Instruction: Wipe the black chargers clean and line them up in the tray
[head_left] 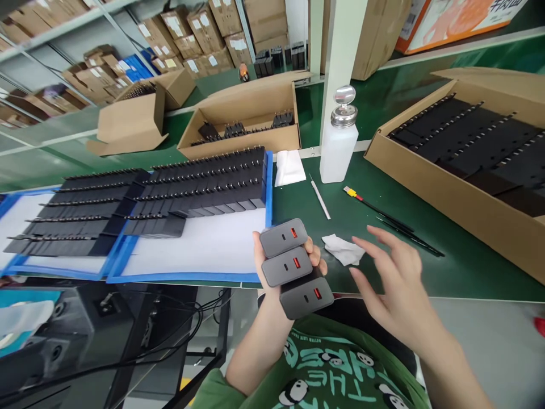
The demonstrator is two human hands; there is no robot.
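Observation:
Three dark grey chargers (286,267), each with a red port and a small black slot, lie stacked in my left hand (264,278), whose fingers wrap round their far side. My right hand (394,284) is to the right of them, thumb and fingers spread, holding nothing. Its fingertips are close to a crumpled white cloth (343,250) on the green table (298,204). Rows of black chargers with metal prongs (208,184) stand on the blue-edged white mat (200,255) at the left.
Behind the cloth stand a white pump bottle (338,145), a white pen (319,197), a folded white cloth (289,167) and a cable with a yellow tip (351,192). A large carton of black units (447,199) occupies the right; another open carton (251,139) is behind the mat.

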